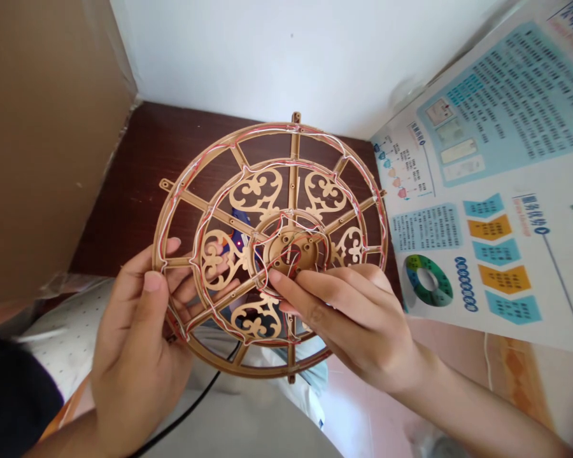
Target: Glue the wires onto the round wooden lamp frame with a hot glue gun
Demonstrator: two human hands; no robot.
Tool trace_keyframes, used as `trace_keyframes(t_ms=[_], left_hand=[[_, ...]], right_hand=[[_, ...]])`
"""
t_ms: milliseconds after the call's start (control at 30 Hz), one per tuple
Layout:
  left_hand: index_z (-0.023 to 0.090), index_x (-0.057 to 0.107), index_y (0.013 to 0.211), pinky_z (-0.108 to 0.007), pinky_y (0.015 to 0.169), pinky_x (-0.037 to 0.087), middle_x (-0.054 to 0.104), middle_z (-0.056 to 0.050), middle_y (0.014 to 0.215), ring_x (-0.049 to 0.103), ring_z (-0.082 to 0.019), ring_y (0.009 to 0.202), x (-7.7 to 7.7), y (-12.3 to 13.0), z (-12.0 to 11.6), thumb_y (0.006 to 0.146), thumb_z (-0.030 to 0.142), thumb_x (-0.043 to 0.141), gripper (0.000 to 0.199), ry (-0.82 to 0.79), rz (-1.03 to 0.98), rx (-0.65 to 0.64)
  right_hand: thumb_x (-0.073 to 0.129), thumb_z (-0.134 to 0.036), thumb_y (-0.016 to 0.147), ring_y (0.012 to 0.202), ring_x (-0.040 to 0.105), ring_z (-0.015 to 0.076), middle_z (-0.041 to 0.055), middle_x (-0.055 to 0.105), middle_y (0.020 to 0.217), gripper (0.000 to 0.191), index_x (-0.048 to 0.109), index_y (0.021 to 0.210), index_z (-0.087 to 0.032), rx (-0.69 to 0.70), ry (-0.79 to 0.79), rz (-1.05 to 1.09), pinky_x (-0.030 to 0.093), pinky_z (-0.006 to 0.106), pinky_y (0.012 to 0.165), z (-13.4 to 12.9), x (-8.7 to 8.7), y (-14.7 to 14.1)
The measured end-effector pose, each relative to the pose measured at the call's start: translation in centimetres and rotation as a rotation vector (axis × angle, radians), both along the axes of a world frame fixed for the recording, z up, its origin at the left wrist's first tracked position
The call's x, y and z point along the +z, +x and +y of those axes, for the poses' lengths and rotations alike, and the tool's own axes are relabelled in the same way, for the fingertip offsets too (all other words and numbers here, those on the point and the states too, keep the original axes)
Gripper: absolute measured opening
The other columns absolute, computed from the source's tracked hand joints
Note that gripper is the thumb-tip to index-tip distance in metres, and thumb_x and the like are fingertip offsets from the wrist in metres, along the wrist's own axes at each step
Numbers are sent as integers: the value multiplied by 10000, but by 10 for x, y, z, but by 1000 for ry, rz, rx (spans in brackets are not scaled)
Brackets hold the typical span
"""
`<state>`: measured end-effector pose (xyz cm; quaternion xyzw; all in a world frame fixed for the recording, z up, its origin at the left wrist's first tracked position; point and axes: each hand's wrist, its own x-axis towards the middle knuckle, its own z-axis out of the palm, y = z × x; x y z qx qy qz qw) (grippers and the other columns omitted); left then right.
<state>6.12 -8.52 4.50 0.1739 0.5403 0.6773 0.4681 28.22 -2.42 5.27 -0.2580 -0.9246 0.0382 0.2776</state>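
Your left hand [136, 337] is closed on the lower-left rim of the frame [293, 159], steadying it above the table [138, 210]. Your right hand [348, 324] is at the hub [274, 251], fingers over the red wire [293, 259], maybe pinching it; they block the view. The poster [487, 172] lies right of the frame.

A round, spoked gold plastic frame [255, 191] with scrollwork, strung with red-and-white wires [337, 143].

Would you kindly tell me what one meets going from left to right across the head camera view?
Brown cardboard sheet, left hand, right hand, printed blue-and-orange poster.
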Motion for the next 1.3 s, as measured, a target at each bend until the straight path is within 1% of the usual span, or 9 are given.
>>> trace_keyframes(t_ms=[233, 367, 567, 800, 867, 933, 1033, 1133, 1300], left_hand=[[328, 809, 1150, -238, 706, 685, 794, 8, 942, 775, -163, 795, 5, 2, 0, 947, 379, 785, 210, -2, 40, 20], [303, 823, 1121, -170, 677, 650, 759, 17, 843, 730, -123, 710, 6, 1, -1, 904, 379, 839, 230, -4, 4, 36], [303, 818, 1132, -199, 697, 663, 782, -7, 943, 735, -136, 753, 7, 3, -2, 1004, 284, 682, 188, -29, -22, 51], [329, 819, 1158, -181, 716, 656, 769, 9, 897, 715, -128, 766, 7, 5, -7, 977, 330, 730, 202, -6, -10, 88], [346, 822, 1145, -187, 712, 657, 793, 13, 904, 737, -136, 775, 6, 6, -9, 946, 373, 774, 207, -17, 0, 101], [359, 827, 1115, -217, 700, 670, 825, 7, 955, 761, -155, 788, 4, 9, -11, 917, 410, 805, 206, -23, 16, 123], [387, 826, 1087, -310, 777, 697, 845, 1, 1075, 802, -207, 918, 0, 14, -10, 917, 441, 793, 182, -12, 26, 144], [399, 821, 1092, -333, 819, 692, 842, -17, 1148, 810, -241, 1034, -4, 17, -8, 974, 461, 710, 174, 5, 19, 97], [406, 808, 1134, -280, 768, 689, 841, -11, 1149, 820, -217, 968, -12, 16, -11, 1003, 500, 669, 213, 40, -9, -14]], right_hand=[[509, -104, 1127, 806, 658, 146, 57, 817, 1043, 282, 700, 1332, -71, -21, 65, -6, 418, 365, 683, -5, 0, -2], [462, -76, 1131, 804, 674, 144, 46, 817, 1001, 306, 712, 1306, -81, -31, 134, -27, 414, 362, 646, -6, -3, -6], [573, -92, 1090, 791, 707, 152, 52, 817, 1004, 264, 726, 1304, -74, -21, 114, 47, 449, 371, 631, -4, -5, -6], [708, -114, 1023, 845, 699, 175, 64, 754, 980, 150, 709, 1168, -155, -105, -22, 216, 549, 372, 744, -5, 11, -5], [731, -168, 1006, 958, 694, 240, 94, 695, 1046, 181, 683, 1175, -214, -255, -33, 248, 584, 422, 812, -7, 12, -10], [750, -283, 996, 1207, 640, 348, 159, 611, 1221, 260, 648, 1231, -240, -438, -60, 322, 576, 532, 980, -9, 8, -17], [748, -383, 989, 1530, 388, 469, 236, 437, 1502, 382, 585, 1299, -230, -557, -140, 457, 393, 704, 1215, -11, 0, -28], [734, -300, 994, 1606, 288, 473, 232, 360, 1618, 249, 602, 1196, -236, -569, -203, 487, 351, 736, 1237, -12, -10, -39], [727, -208, 984, 1605, 326, 461, 216, 395, 1609, 127, 647, 1080, -235, -600, -273, 595, 407, 717, 1196, -15, -28, -51]])
